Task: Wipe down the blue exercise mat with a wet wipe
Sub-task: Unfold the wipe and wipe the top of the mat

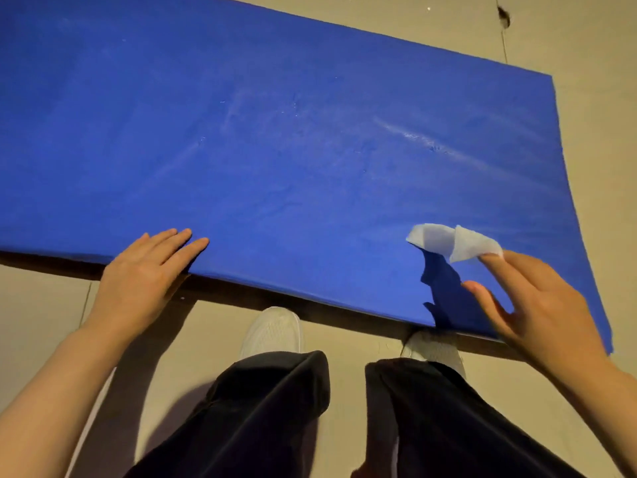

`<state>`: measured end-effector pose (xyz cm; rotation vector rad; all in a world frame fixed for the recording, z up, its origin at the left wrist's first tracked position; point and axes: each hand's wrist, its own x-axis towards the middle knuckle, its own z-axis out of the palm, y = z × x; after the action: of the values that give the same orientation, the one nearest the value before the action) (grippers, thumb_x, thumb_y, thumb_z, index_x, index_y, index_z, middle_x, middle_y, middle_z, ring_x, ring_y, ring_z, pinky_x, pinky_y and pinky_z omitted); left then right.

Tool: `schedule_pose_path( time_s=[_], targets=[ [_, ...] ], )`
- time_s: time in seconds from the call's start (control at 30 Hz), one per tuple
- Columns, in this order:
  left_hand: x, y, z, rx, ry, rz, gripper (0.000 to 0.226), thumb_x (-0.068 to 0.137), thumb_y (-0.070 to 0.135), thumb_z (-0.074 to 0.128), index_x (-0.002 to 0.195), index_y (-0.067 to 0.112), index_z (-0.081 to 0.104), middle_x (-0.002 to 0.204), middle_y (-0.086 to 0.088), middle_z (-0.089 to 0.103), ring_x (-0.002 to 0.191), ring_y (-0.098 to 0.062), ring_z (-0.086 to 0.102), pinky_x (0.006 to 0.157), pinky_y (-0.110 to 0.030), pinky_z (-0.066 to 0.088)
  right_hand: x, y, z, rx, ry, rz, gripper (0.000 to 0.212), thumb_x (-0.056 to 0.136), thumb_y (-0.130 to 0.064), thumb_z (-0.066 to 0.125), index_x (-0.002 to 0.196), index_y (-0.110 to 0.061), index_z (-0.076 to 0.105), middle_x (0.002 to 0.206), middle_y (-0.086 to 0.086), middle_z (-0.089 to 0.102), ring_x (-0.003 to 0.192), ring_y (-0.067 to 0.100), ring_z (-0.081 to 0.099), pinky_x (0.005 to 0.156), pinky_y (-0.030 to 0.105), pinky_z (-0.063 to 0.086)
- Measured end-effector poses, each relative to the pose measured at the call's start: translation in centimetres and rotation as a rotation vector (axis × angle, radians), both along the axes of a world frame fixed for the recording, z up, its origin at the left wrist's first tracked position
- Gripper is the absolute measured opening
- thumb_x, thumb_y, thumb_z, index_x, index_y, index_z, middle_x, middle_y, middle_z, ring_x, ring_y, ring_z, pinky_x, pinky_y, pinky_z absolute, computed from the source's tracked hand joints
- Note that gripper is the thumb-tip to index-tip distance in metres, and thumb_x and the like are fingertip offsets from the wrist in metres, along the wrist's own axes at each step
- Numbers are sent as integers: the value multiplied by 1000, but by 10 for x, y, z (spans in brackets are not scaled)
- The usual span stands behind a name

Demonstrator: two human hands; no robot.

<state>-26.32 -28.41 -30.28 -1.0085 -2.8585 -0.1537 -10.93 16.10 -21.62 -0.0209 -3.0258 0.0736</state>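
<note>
Already we see wet streaks mid-mat [310, 132] — left hand [144, 274] flat at the near edge, right hand's [537, 305] fingers [491, 258] pinching the wipe [451, 241]; the far-left part looks unwiped.

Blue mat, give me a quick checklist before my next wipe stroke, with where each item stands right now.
1. Wet wipe in hand: ok, pinched at the fingertips of the right hand.
2. Wipe flat on the blue mat: not ok, it is bunched and lifted, casting a shadow.
3. Mat steadied: ok, the left hand rests flat on the near edge.
4. Feet off the mat: ok, both white shoes stand on the floor.
5. Wipe wet enough: cannot tell.
6. Mat fully wiped: not ok, pale streaks show.
</note>
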Motion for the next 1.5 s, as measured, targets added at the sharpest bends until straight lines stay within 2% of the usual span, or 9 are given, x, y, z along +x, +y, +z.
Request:
schedule_pose_path(
  time_s=[0.17,0.33,0.57,0.73,0.93,1.07,1.27,1.37,1.5],
  targets=[
    [-3,3,-1,-4,20,-21,50,80,-9,73,127,6,63,125,-24,62,112,-45,61,93,-59,45,21,3,-23,-3,-174,137,67,90,-60,41,123,-5,62,114,12,63,95,33,62,61,37,55],
    [-3,8,6,-26,37,-9,53,76,-11,75,125,5,63,121,-23,64,109,-45,62,89,-59,48,29,-6,-78,-38,-259,156,68,100,-55,27,135,-5,54,133,13,59,121,31,55,97,44,48],
    [-30,22,72,1,227,-127,29,90,0,62,117,8,68,113,-16,70,99,-35,69,77,-46,56,15,6,-81,-73,-99,199,66,105,-50,19,133,1,50,124,25,62,119,34,45,86,58,49],
    [-47,-4,84,38,383,-7,27,94,-3,55,116,8,67,117,-15,69,105,-36,66,83,-49,55,-34,-26,-73,-88,-3,282,70,106,-46,18,124,6,61,118,26,65,107,43,63,77,53,55],
    [-39,-70,51,-70,-40,469,41,85,-10,58,124,3,60,121,-21,63,102,-46,61,85,-59,49,-116,-120,-52,-3,150,542,50,103,-34,33,115,3,65,104,17,68,89,36,65,66,40,53],
    [-11,-32,39,-36,-187,342,45,81,6,74,123,5,61,121,-16,64,106,-38,62,89,-52,50,-133,-161,-56,-6,23,627,44,98,-33,36,87,-4,66,79,14,61,67,33,60,48,37,48],
    [-9,28,33,75,-304,169,48,88,23,71,133,14,57,132,-7,60,117,-31,59,98,-47,45,-103,-149,-65,-65,-227,618,23,66,-8,82,84,-10,68,77,7,65,62,27,61,50,31,46],
    [-12,44,41,189,-419,258,46,94,24,63,138,19,51,138,-1,54,124,-24,52,95,-39,45,-99,-134,-48,-224,-234,463,19,68,-4,77,83,-8,66,76,8,64,61,32,60,51,28,35],
    [-10,74,45,248,-441,198,43,96,17,60,138,20,53,140,0,52,125,-23,51,90,-33,43,-104,-108,-15,-778,-193,29,21,89,-3,63,101,-18,70,97,-5,69,77,17,62,67,24,48]
  ],
)
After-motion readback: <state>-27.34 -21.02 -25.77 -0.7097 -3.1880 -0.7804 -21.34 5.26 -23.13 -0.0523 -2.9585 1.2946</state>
